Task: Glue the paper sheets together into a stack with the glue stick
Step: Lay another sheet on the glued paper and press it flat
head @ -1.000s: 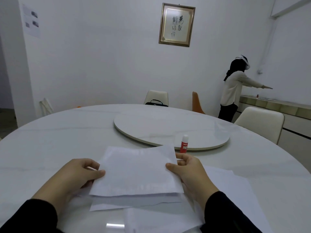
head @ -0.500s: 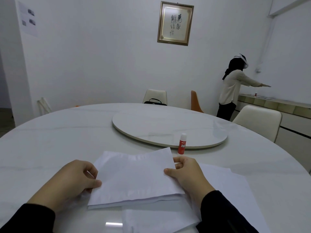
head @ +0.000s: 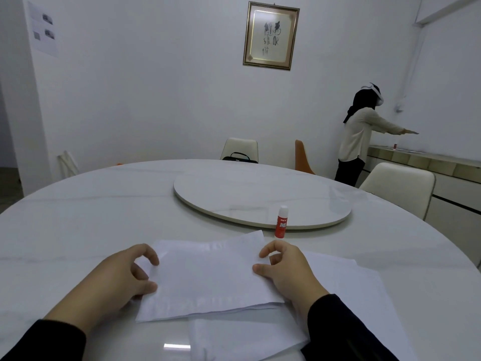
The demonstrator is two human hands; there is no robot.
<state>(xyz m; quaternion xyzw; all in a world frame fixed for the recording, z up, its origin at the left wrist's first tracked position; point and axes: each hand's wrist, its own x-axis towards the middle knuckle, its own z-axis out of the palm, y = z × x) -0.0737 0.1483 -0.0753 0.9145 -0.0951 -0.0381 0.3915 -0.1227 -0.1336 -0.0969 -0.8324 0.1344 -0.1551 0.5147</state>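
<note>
— While both hands sit at the paper, what is each one doing?

— The left hand (head: 114, 280) lies at the left edge of the paper stack (head: 208, 277), its thumb on the top sheet near the lower corner and its fingers curled over the upper corner. The right hand (head: 286, 272) is at the stack's right edge, thumb pressed to the top sheet; its forefinger is hooked just clear of the far corner, and whether the other fingers reach under the paper I cannot tell.

— And the stack itself?

— Flat on the round table (head: 78, 217), between the two hands, its layered edges showing along the near side. More loose sheets (head: 351, 287) lie under and to the right of the right hand.

— The glue stick?

— The glue stick (head: 281, 222) stands upright, capped, just beyond the right hand's fingertips, in front of the turntable (head: 260, 194). Neither hand touches it.
</note>
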